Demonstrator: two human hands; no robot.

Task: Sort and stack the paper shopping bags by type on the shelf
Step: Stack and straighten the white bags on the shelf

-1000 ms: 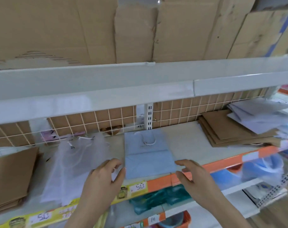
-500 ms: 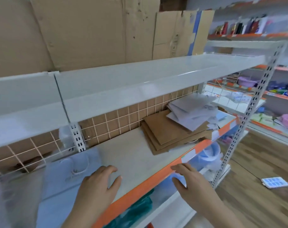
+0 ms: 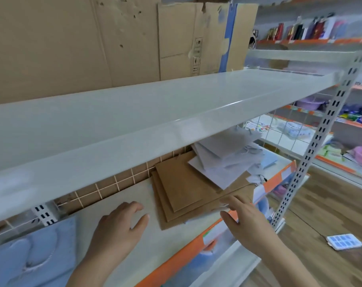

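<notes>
My right hand (image 3: 246,222) fingers (image 3: 233,200) spreading open, touching front edge of brown bag stack (image 3: 186,187) on shelf (image 3: 122,199). Left hand (image 3: 118,226) hovering open just beside stack. White bags (image 3: 223,162) lying on top, partly hidden by upper shelf (image 3: 134,121). Blue bag (image 3: 31,255) blurred, cut off.

Shop aisle with white metal racks under soft, even light.
Flattened cardboard sheets (image 3: 72,44) behind the upper white board (image 3: 155,112); slotted upright (image 3: 320,139) on the right; wood-pattern floor (image 3: 331,206) below; farther racks (image 3: 325,41) with orange edges and blurred coloured goods; wire grid (image 3: 105,189) over brown backing.
</notes>
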